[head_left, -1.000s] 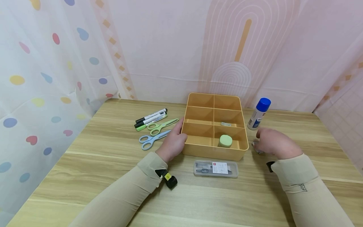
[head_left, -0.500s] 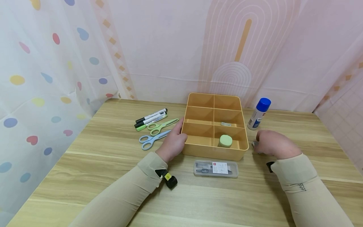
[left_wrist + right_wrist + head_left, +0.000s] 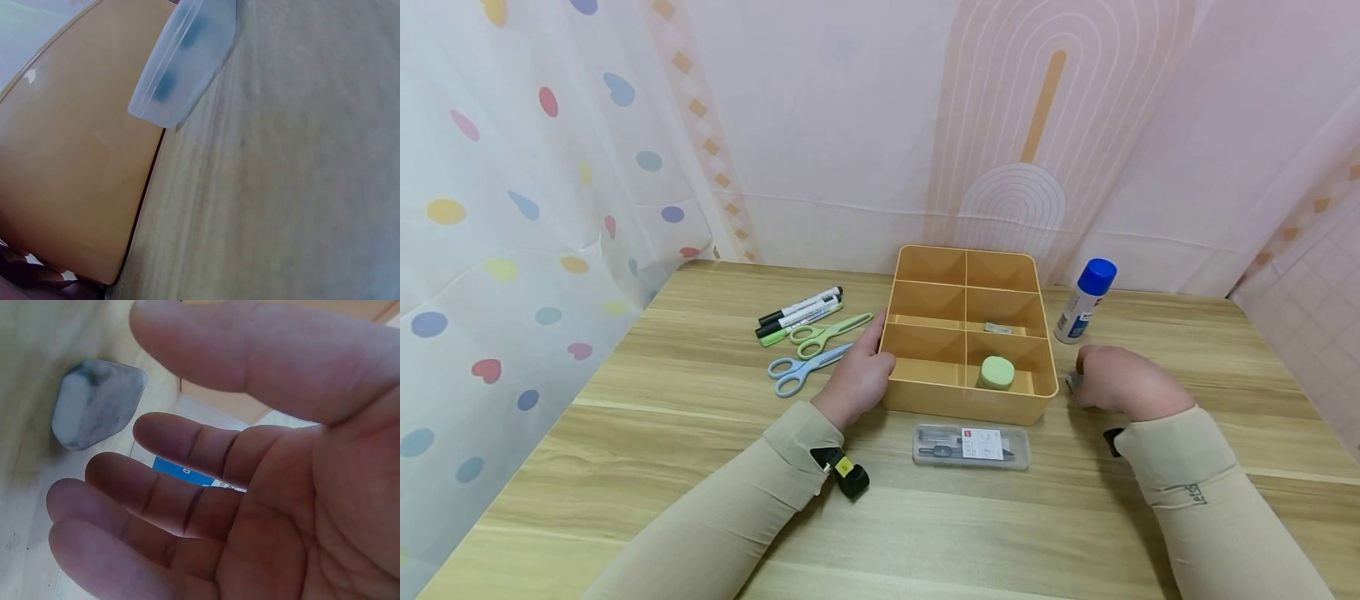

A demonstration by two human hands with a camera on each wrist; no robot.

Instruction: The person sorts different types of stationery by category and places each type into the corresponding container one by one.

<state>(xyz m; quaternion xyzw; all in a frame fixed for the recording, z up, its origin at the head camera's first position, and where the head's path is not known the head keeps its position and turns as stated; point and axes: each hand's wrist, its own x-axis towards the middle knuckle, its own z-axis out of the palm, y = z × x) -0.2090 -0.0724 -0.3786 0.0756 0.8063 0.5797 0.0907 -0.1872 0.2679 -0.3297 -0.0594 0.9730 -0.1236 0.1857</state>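
My left hand [image 3: 859,377] holds the front left corner of an orange six-compartment organizer [image 3: 973,403], thumb over the rim and fingers along the outer left wall. In the left wrist view, part of that hand [image 3: 44,278] shows beside the organizer's wall [image 3: 75,144]. Right of the organizer, my right hand [image 3: 1127,383] is low over the table. The right wrist view has this hand [image 3: 250,506] with fingers spread and nothing in them; a small greyish-white block [image 3: 97,403] lies just beyond the fingertips. A green round-cornered item [image 3: 997,372] sits in the front right compartment, and a small pale piece [image 3: 997,328] in the middle right one.
Behind my right hand stands a blue-capped glue bottle [image 3: 1085,302]. A clear compass case [image 3: 972,447] lies before the organizer. On the left lie several markers [image 3: 797,317], green scissors [image 3: 827,333] and blue scissors [image 3: 805,367]. A patterned curtain [image 3: 850,125] hangs behind the table.
My right hand has shifted very slightly down beside the small block, which shows less from above. My left hand and the organizer have not moved.
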